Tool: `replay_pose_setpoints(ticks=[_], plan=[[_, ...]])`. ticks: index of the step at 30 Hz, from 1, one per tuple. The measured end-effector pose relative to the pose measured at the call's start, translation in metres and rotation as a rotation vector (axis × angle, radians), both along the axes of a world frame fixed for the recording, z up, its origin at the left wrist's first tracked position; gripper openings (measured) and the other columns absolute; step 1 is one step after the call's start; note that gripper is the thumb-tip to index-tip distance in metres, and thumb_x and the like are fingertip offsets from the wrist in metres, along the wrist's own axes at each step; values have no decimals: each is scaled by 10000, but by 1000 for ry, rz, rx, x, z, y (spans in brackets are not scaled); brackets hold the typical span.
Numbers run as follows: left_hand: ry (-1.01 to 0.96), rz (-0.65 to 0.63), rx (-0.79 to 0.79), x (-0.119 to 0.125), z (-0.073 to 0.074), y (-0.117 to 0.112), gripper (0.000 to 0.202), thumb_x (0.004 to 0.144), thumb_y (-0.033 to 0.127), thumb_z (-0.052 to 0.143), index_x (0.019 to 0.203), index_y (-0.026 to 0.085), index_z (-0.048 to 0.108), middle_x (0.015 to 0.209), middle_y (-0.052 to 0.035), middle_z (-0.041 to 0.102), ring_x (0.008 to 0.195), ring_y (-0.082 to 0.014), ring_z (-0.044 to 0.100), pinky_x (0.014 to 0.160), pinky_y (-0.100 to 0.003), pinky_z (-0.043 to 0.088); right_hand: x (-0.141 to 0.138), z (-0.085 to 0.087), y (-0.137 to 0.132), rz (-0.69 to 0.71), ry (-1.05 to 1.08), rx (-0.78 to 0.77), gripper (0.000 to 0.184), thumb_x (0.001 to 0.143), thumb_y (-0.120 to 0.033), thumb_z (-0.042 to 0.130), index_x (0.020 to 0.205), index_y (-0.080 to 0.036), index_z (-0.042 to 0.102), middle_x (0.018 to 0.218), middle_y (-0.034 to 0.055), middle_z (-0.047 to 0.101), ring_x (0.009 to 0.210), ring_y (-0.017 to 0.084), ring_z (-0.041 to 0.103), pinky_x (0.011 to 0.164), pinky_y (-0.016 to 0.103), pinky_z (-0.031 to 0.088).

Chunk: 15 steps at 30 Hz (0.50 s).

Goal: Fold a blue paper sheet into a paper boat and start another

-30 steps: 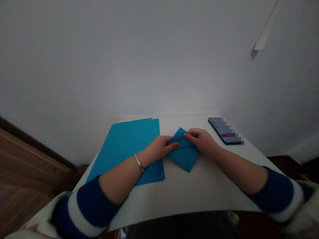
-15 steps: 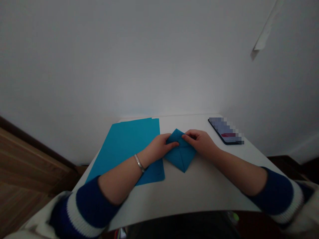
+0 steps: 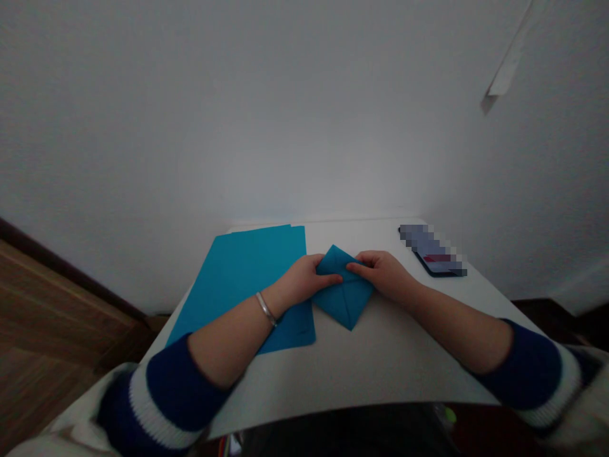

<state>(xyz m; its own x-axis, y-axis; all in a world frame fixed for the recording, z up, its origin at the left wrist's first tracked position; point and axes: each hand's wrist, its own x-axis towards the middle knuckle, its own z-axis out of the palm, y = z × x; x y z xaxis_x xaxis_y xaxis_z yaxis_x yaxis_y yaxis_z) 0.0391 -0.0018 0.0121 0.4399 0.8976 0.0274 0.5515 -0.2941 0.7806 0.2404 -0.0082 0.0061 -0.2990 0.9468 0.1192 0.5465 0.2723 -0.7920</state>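
Observation:
A folded blue paper square (image 3: pixel 343 298) lies as a diamond on the white table (image 3: pixel 380 355), with crease lines meeting near its middle. My left hand (image 3: pixel 304 282) rests on its left corner, fingers curled and fingertips pressing the paper. My right hand (image 3: pixel 383 273) presses the right corner, its fingers bent and pinched onto the fold. The fingertips of the two hands nearly meet over the paper's middle. A silver bracelet (image 3: pixel 265 309) sits on my left wrist.
A stack of flat blue paper sheets (image 3: pixel 242 273) lies on the table's left part, under my left forearm. A dark phone (image 3: pixel 435 254) lies at the far right corner. A white wall stands close behind the table; wooden floor shows at left.
The folded paper has slid slightly left and turned a little. Both hands followed it, and the fingertips have drawn closer together over its middle.

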Motion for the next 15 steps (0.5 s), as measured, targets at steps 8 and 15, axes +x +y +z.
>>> replay_pose_setpoints(ticks=[8, 15], plan=[[-61, 83, -26, 0, 0, 1, 296, 737, 377, 673, 917, 142, 664, 867, -57, 718, 753, -213, 643, 623, -295, 491, 4, -1, 2, -12, 37, 10, 327, 801, -487, 522, 714, -186, 618, 647, 13, 587, 605, 154, 509, 552, 275, 370], [-57, 54, -59, -1, 0, 1, 320, 728, 365, 684, 964, 149, 658, 930, -69, 720, 824, -233, 654, 688, -327, 511, 3, -2, 1, -28, 31, 10, 351, 783, -490, 546, 586, -200, 522, 548, -27, 463, 538, 125, 412, 511, 262, 307]])
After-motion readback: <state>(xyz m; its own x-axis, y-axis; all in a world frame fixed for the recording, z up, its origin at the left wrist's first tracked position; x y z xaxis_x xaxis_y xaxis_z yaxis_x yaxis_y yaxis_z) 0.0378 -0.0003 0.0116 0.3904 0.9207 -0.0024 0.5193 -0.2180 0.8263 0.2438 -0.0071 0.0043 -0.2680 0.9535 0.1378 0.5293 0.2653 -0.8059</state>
